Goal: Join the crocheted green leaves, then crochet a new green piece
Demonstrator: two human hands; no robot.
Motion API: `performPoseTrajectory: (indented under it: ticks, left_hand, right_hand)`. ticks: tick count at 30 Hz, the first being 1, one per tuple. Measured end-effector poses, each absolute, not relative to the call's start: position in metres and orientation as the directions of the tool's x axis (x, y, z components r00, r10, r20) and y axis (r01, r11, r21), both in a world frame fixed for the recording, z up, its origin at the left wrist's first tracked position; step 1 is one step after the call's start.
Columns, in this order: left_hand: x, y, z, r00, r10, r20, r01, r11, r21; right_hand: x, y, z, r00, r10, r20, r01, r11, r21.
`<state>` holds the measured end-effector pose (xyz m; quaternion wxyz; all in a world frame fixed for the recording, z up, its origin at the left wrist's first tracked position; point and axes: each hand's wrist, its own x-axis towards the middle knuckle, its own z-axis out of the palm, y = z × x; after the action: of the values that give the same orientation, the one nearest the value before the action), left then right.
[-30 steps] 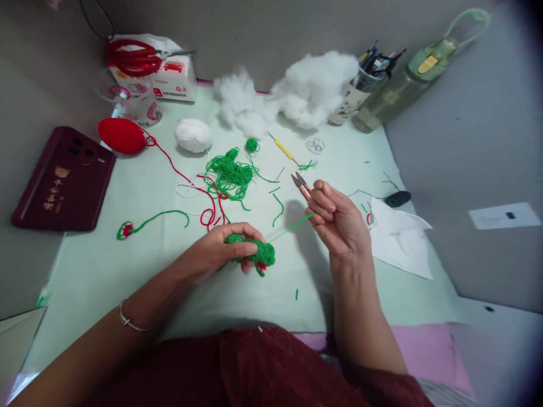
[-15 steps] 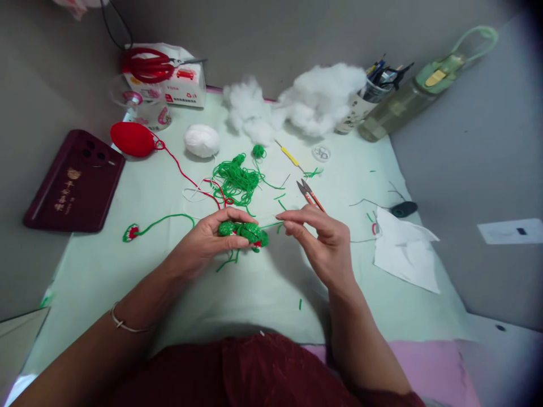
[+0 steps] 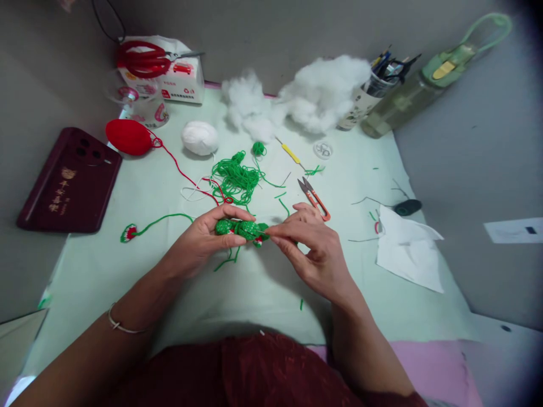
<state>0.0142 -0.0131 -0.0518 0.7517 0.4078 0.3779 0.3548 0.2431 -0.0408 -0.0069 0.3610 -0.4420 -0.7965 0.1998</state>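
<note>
My left hand (image 3: 216, 229) pinches a small green crocheted piece (image 3: 247, 229) with red and white patches, thumb below and fingers above. Loose green yarn ends hang under it. Close to its right side, my right hand (image 3: 311, 243) is closed on a thin sewing needle (image 3: 262, 232), whose tip meets the crochet. Just beyond the right hand lie orange thread snips (image 3: 314, 198). A tangle of green yarn (image 3: 236, 178) sits behind the piece. To the left, a small red, white and green crocheted bit (image 3: 128, 233) trails a green strand.
Behind are a red yarn ball (image 3: 128, 137), a white yarn ball (image 3: 199, 138), white stuffing (image 3: 324, 93) and a yellow crochet hook (image 3: 291, 154). A phone (image 3: 70, 181) lies left. At right stand a pen cup (image 3: 360, 107) and a bottle (image 3: 399, 107); a white tissue (image 3: 407, 249) lies nearer.
My right hand has moved left, up to the crocheted piece. The green strand stretched between the hands no longer shows that way. The left hand keeps its hold.
</note>
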Motion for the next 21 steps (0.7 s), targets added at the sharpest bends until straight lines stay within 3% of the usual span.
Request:
performPoseTrajectory:
  ticks: [7, 10, 16, 21]
  left_hand:
    - [0.014, -0.013, -0.050, 0.390, 0.892, -0.228, -0.095, 0.286, 0.954]
    - [0.017, -0.014, -0.046, 0.395, 0.871, -0.290, -0.106, 0.357, 0.928]
    - [0.020, -0.017, -0.045, 0.406, 0.861, -0.307, -0.265, 0.432, 0.862]
    - [0.020, -0.018, -0.046, 0.414, 0.880, -0.233, -0.366, 0.395, 0.843]
  right_hand:
    - [0.244, -0.043, -0.012, -0.411, 0.854, 0.320, 0.620, 0.519, -0.588]
    - [0.242, -0.042, -0.015, -0.363, 0.897, 0.250, 0.569, 0.426, -0.704]
    - [0.240, -0.040, -0.016, -0.276, 0.956, -0.100, 0.267, -0.024, -0.963]
    - [0.237, -0.036, -0.026, -0.341, 0.914, -0.220, -0.050, -0.252, -0.966]
